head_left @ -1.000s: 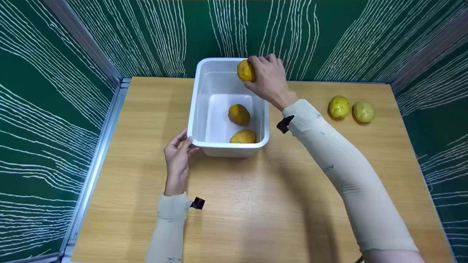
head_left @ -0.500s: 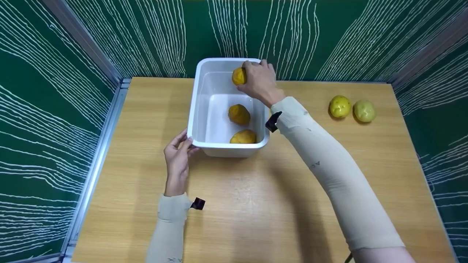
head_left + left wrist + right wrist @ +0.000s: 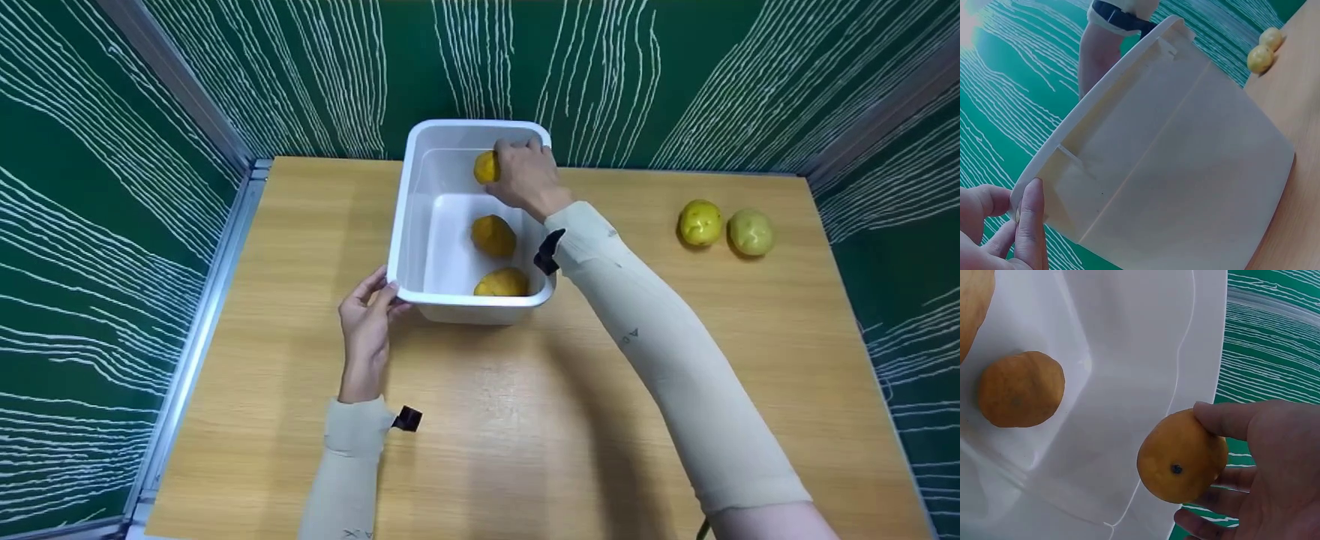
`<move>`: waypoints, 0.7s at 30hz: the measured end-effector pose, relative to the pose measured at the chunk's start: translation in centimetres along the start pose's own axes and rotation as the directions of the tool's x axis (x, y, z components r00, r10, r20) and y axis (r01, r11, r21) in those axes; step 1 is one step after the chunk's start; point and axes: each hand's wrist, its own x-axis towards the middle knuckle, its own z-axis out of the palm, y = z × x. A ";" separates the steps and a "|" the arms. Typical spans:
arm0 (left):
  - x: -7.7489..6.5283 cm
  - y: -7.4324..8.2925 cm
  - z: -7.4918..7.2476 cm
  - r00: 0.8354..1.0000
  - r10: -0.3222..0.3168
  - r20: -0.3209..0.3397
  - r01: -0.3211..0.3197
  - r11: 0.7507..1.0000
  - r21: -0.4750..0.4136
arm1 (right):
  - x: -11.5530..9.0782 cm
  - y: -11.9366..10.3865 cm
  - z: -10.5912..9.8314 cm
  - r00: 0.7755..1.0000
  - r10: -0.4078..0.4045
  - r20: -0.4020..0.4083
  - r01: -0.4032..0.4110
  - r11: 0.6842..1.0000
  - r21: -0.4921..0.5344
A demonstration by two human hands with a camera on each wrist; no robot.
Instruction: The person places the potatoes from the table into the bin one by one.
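A white plastic tub point(image 3: 401, 217) stands on the wooden table, its long side running away from me. My left hand point(image 3: 365, 322) pinches the rim at its near left corner, thumb on top and fingers below. Inside the far end of the tub, my right hand point(image 3: 526, 178) grips a rounded orange-yellow fruit point(image 3: 1180, 458) between thumb and fingers. A small dark stem scar shows on that fruit in the right wrist view. Beneath, two similar orange-yellow fruits lie on the tub floor, a middle fruit point(image 3: 493, 236) and a near fruit point(image 3: 502, 283).
To the right on the table point(image 3: 750, 360) sit a yellow fruit point(image 3: 700, 223) and a paler green fruit point(image 3: 751, 232), close side by side. Green panels point(image 3: 480, 67) with white wavy lines wall in the back and both sides.
My right hand has moved left and lower into the far end of the tub with the orange-yellow fruit. My left hand has kept its hold on the rim.
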 end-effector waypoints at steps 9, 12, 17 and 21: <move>0.1 -0.1 0.1 1.000 -0.002 -0.020 0.002 1.000 -0.013 | 0.9 0.0 1.0 0.998 0.032 0.059 -0.034 0.999 0.033; 0.1 -0.1 0.1 1.000 0.004 -0.018 -0.004 1.000 -0.019 | 1.2 0.0 1.3 0.997 0.027 0.075 -0.030 0.999 0.039; 0.1 -0.1 0.1 1.000 0.004 -0.019 -0.004 1.000 -0.008 | 1.6 0.1 1.8 0.995 0.020 0.095 -0.024 0.999 0.037; 0.2 -0.1 0.1 1.000 0.000 -0.019 0.000 1.000 -0.002 | 1.8 0.4 2.5 0.993 0.028 0.116 -0.031 0.999 0.025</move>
